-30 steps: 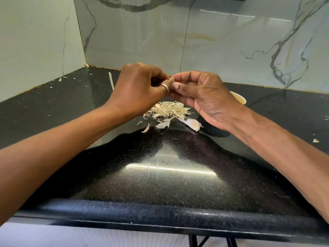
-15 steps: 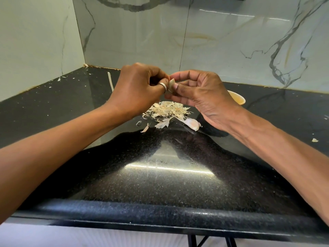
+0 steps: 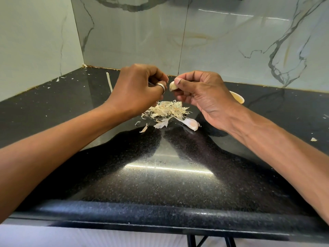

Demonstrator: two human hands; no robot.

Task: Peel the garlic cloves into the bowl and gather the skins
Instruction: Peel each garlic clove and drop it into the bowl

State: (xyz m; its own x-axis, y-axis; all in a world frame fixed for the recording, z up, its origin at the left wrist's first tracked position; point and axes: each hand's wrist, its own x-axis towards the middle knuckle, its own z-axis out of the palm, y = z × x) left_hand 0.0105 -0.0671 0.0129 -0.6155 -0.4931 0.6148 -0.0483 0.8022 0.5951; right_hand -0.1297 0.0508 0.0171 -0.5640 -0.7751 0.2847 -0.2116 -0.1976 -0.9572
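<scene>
Right hand (image 3: pixel 201 98) pinches a clove (image 3: pixel 173 86) between thumb and curled fingers, held in the air above the counter (image 3: pixel 160 184). The pale clove sticks out of the left side of the grip, toward the left hand (image 3: pixel 137 90). The left hand is raised to the same height, just beside the clove with a small gap, not touching it. Its fingers are curled in tight and the back of the hand faces the camera. The fingertips are hidden, so cannot tell if they pinch anything. A silver ring (image 3: pixel 161 86) is on one left finger, on the side nearest the clove.

A loose heap of skins (image 3: pixel 167 110) lies on the counter, right below both hands and the clove, between the two wrists. A few curls spill off the heap to the near left, and one scrap (image 3: pixel 143 128) lies apart from it. At the heap's near-right edge is a bigger pale piece (image 3: pixel 191 123), clove-shaped. Cannot tell if it is a whole clove or an empty shell.

A cream bowl (image 3: pixel 237 98) sits on the counter behind the right hand. Only part of its rim shows past the wrist, and the contents are hidden. The clove is well left of the bowl, not over it.

The counter is black, speckled and glossy, with a light streak reflected near the front edge. A pale strip (image 3: pixel 109 82) lies at back left, beyond the left hand, with tiny flecks scattered near it. One bit (image 3: pixel 313 139) of skin lies far right, well apart from the heap. A marble wall (image 3: pixel 222 41) with grey veins stands behind.
</scene>
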